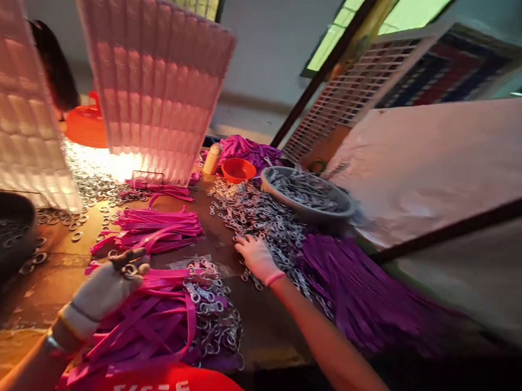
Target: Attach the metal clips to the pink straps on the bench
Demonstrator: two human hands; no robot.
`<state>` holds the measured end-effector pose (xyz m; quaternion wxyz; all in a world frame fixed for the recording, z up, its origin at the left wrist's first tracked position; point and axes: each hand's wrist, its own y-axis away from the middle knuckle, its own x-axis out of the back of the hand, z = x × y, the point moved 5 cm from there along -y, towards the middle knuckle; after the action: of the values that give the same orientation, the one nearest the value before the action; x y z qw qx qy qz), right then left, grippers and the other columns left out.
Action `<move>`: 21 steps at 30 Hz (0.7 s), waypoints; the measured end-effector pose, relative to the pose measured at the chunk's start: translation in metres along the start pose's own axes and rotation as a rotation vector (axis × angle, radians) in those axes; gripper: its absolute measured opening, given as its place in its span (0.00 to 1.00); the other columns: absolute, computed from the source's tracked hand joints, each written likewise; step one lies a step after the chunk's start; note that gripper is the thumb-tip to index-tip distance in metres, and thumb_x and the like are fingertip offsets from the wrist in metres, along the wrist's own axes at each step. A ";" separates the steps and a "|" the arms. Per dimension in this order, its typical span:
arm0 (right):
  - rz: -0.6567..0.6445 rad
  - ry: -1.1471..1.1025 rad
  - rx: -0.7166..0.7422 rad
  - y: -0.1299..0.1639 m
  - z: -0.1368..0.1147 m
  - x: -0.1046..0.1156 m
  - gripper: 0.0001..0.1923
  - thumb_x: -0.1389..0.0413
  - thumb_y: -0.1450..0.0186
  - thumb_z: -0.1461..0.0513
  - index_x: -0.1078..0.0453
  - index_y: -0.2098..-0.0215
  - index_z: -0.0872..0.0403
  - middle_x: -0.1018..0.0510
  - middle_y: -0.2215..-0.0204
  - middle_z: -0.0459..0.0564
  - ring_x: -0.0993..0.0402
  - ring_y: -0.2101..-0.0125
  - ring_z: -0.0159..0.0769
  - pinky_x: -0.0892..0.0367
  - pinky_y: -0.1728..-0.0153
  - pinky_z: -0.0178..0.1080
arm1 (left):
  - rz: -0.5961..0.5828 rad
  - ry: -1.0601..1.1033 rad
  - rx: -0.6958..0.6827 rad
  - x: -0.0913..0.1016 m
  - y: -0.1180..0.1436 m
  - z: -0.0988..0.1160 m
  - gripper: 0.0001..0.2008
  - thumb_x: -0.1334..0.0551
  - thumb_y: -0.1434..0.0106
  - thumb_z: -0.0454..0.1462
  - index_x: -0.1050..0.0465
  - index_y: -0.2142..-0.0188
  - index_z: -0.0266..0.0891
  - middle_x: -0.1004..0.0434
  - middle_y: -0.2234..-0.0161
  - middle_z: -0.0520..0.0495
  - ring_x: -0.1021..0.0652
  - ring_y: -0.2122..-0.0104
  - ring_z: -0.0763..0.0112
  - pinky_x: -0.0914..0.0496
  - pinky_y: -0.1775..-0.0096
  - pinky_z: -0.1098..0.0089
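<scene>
My left hand, in a pale glove with dark fingertips, is closed around a small metal ring. It hovers at the left end of a heap of magenta straps, whose right ends carry metal clasps. My right hand, also gloved, reaches to the left edge of a large pile of loose metal clasps. Its fingers are stretched forward and slightly apart, touching the pile's edge; what lies under the fingertips is hidden.
Another bundle of magenta straps lies behind. Loose rings spread beneath an orange lamp between translucent panels. A dark basin stands left. Right are a grey basin of clasps, purple straps and an orange bowl.
</scene>
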<state>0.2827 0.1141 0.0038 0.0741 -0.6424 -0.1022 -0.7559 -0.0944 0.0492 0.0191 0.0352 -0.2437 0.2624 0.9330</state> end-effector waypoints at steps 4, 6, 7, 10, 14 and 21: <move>-0.009 0.044 0.049 -0.005 0.005 -0.021 0.13 0.47 0.35 0.72 0.23 0.58 0.59 0.21 0.56 0.63 0.30 0.53 0.50 0.43 0.53 0.48 | -0.061 0.006 0.015 -0.010 0.005 -0.012 0.13 0.43 0.38 0.30 0.20 0.60 0.34 0.21 0.70 0.46 0.23 0.74 0.75 0.29 0.75 0.80; 0.005 0.035 0.041 -0.006 0.005 -0.025 0.11 0.46 0.37 0.72 0.23 0.61 0.60 0.21 0.60 0.64 0.29 0.55 0.51 0.42 0.54 0.47 | -0.078 0.102 0.024 -0.016 0.013 -0.016 0.15 0.37 0.43 0.26 0.22 0.56 0.34 0.21 0.66 0.45 0.23 0.74 0.77 0.32 0.78 0.83; 0.016 0.021 0.030 -0.006 0.005 -0.026 0.09 0.44 0.38 0.72 0.23 0.63 0.60 0.21 0.61 0.64 0.29 0.55 0.50 0.42 0.55 0.46 | -0.086 0.115 0.010 -0.020 0.018 -0.018 0.16 0.34 0.45 0.27 0.23 0.55 0.34 0.21 0.65 0.44 0.23 0.75 0.77 0.34 0.80 0.83; 0.076 -0.063 -0.016 -0.010 0.003 -0.020 0.07 0.44 0.38 0.71 0.24 0.68 0.59 0.21 0.63 0.63 0.28 0.56 0.48 0.40 0.55 0.44 | -0.091 0.002 -0.102 -0.026 0.029 -0.019 0.13 0.30 0.45 0.35 0.25 0.61 0.33 0.22 0.68 0.44 0.28 0.80 0.79 0.42 0.84 0.82; 0.186 -0.277 -0.002 -0.009 -0.026 0.001 0.12 0.51 0.32 0.67 0.25 0.60 0.56 0.20 0.60 0.57 0.26 0.57 0.41 0.36 0.56 0.39 | -0.102 -0.199 -0.197 -0.022 0.034 -0.022 0.14 0.32 0.41 0.44 0.25 0.68 0.32 0.26 0.77 0.48 0.37 0.84 0.84 0.46 0.83 0.82; 0.322 -0.776 0.191 0.039 -0.141 0.062 0.13 0.53 0.27 0.59 0.28 0.51 0.51 0.19 0.58 0.48 0.22 0.60 0.34 0.31 0.58 0.34 | -0.087 -0.116 -0.089 -0.011 0.026 -0.037 0.12 0.34 0.45 0.42 0.25 0.65 0.35 0.38 0.83 0.57 0.42 0.86 0.83 0.51 0.85 0.81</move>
<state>0.1473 0.0427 0.0459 0.2064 -0.8771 -0.0906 -0.4242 -0.0736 0.0086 0.0094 0.0797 -0.2017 0.2074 0.9539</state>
